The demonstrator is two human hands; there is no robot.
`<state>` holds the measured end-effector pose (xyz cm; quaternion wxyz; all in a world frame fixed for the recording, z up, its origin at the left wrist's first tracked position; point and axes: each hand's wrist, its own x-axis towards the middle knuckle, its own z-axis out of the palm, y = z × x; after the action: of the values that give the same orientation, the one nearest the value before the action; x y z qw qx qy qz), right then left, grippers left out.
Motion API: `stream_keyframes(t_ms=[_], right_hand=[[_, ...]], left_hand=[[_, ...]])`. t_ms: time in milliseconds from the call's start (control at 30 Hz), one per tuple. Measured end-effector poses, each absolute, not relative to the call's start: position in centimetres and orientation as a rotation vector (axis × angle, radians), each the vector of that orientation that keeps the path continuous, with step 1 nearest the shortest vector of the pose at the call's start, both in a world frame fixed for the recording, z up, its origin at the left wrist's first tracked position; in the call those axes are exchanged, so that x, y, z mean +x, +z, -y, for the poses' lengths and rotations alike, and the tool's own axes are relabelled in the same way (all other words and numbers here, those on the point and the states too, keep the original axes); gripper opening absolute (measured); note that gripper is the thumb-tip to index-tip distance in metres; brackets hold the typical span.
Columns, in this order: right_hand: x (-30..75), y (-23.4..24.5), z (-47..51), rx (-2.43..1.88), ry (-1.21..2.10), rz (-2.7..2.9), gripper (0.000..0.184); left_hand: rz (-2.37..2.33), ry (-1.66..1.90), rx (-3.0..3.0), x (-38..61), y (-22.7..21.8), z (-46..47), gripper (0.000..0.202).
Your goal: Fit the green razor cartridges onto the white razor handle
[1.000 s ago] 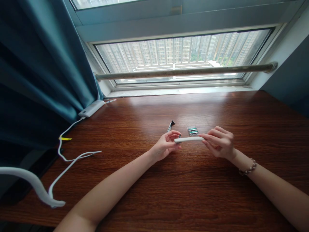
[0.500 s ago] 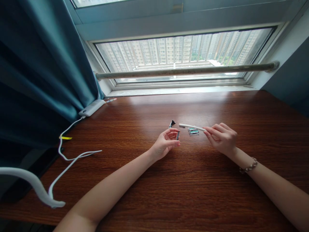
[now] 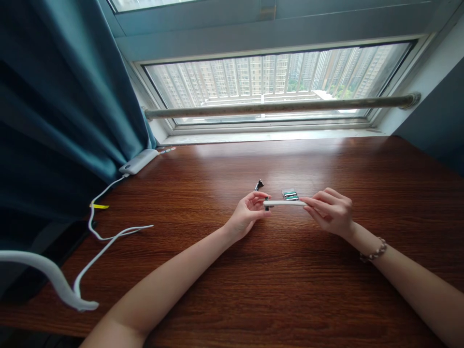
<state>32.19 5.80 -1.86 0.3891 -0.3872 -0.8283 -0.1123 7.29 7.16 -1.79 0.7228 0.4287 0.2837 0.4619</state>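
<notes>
My left hand pinches a small dark razor cartridge between thumb and fingertips. My right hand grips the end of a white toothbrush with dark bristles. The brush lies level, its head against or just over the cartridge, which it partly covers. Behind my left fingers a black razor handle lies on the table, its lower part hidden by the hand. Between the hands and a little farther back sits a clear case with green and silver razor cartridges in it.
Brown wood-grain table under everything. At the left are a white power strip or adapter, a white cable with a yellow tag, and a thick white curved stand. A blue curtain hangs beside the window; a metal bar crosses it.
My right hand has brought the toothbrush down and to the left, so its head now meets or overlaps the cartridge. My left hand has stayed nearly still.
</notes>
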Motion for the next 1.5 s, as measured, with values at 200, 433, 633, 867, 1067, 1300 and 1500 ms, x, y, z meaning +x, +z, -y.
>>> stream_keyframes(t_ms=[200,433,633,867,1067,1300,1500], right_hand=[[32.1,-2.0,-5.8,-0.988,-0.272,2.126,0.029],[32.4,-2.1,-5.9,-0.99,-0.25,2.1,0.021],[32.0,-1.9,-5.7,-0.971,-0.253,2.103,0.026],[32.7,-2.2,-6.0,-0.914,-0.276,2.158,0.028],[32.3,-2.3,-6.0,-0.974,-0.225,2.063,0.022],[32.2,-2.6,-6.3,-1.046,-0.23,1.996,0.017],[31.8,-2.6,-6.0,-1.029,-0.205,2.014,0.018]], left_hand=[[-0.573,1.04,0.961,7.4,-1.6,-7.1,0.032],[-0.614,1.083,0.958,7.4,-1.9,-7.0,0.033],[-0.633,1.076,1.036,7.4,-1.9,-7.0,0.034],[-0.681,1.103,1.069,7.2,-1.5,-7.0,0.025],[-0.77,1.197,1.164,6.8,-1.6,-7.5,0.027],[-0.96,0.964,1.897,6.5,-1.8,-6.9,0.014],[-0.92,0.778,2.302,7.4,-3.1,-6.5,0.017]])
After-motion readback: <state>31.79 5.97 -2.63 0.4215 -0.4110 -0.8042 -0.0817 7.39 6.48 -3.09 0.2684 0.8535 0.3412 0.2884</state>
